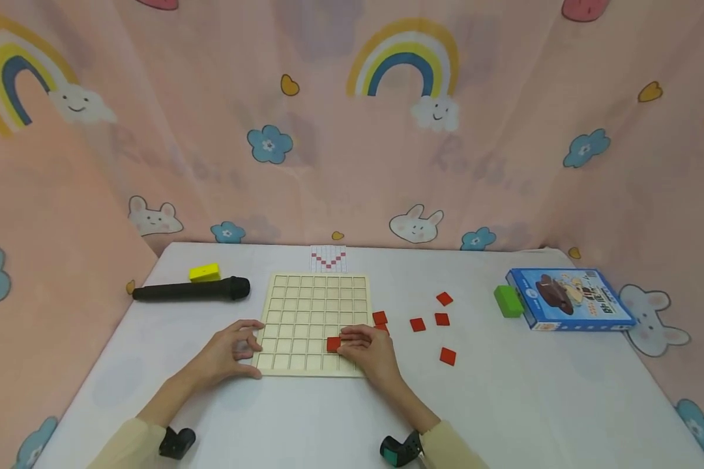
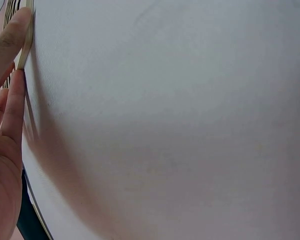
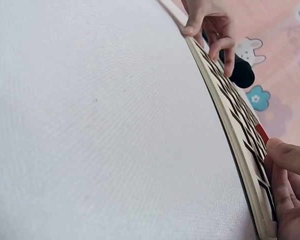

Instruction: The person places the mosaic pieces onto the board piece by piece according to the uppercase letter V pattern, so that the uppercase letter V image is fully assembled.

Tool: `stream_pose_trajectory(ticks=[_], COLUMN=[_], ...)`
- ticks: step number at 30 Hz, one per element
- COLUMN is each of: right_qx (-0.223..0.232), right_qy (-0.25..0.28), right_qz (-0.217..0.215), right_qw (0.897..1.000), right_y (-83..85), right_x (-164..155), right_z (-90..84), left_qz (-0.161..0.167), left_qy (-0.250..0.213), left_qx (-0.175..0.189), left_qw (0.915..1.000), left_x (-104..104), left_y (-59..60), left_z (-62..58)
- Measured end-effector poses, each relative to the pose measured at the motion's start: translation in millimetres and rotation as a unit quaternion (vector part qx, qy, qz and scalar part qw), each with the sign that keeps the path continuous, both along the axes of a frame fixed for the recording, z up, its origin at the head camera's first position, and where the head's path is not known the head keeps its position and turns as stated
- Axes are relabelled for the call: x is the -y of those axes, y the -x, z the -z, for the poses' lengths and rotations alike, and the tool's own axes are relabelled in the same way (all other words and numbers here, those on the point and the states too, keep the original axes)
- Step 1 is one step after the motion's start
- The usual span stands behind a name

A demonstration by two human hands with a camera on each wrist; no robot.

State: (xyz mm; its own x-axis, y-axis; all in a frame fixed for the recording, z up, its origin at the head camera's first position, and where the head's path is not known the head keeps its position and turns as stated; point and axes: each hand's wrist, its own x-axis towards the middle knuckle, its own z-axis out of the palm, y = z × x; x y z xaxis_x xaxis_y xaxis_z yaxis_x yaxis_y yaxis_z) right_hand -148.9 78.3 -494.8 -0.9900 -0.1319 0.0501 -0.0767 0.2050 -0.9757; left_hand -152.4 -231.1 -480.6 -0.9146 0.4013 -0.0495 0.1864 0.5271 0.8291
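Wooden grid board (image 1: 311, 322) lies flat mid-table, long axis running twelve to six. Right hand (image 1: 368, 350), fingers straight, presses a red tile (image 1: 333, 344) at the board's five o'clock; left hand (image 1: 230, 350) grips its seven o'clock corner.

The head camera looks down from 6 o'clock across the table (image 1: 504, 404). Both wrist cameras skim its surface, very near, sharing the board's (image 3: 230, 135) edge.
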Motion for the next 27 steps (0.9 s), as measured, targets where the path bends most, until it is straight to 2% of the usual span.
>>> stream_pose_trajectory(ticks=[7,14,19,27], right_qx=[-0.002,-0.026,-0.016,-0.023], right_qy=[-0.010,-0.016,-0.030,-0.030], right_qz=[-0.002,-0.004,0.000,-0.003], right_qw=[1.000,1.000,0.999,0.999], right_y=[3.6,4.0,2.1,1.6], right_x=[0.9,3.8,7.1,13.1], right_z=[-1.6,-0.8,-0.3,1.1], left_qz=[-0.002,0.001,0.002,-0.001], left_qy=[-0.005,-0.014,-0.018,-0.010], left_qx=[0.003,-0.004,0.002,-0.001], left_qw=[1.0000,0.9999,0.9998,1.0000], left_x=[1.1,1.8,1.3,2.2], left_y=[2.2,2.6,2.0,1.6], left_z=[1.2,3.5,3.0,2.3])
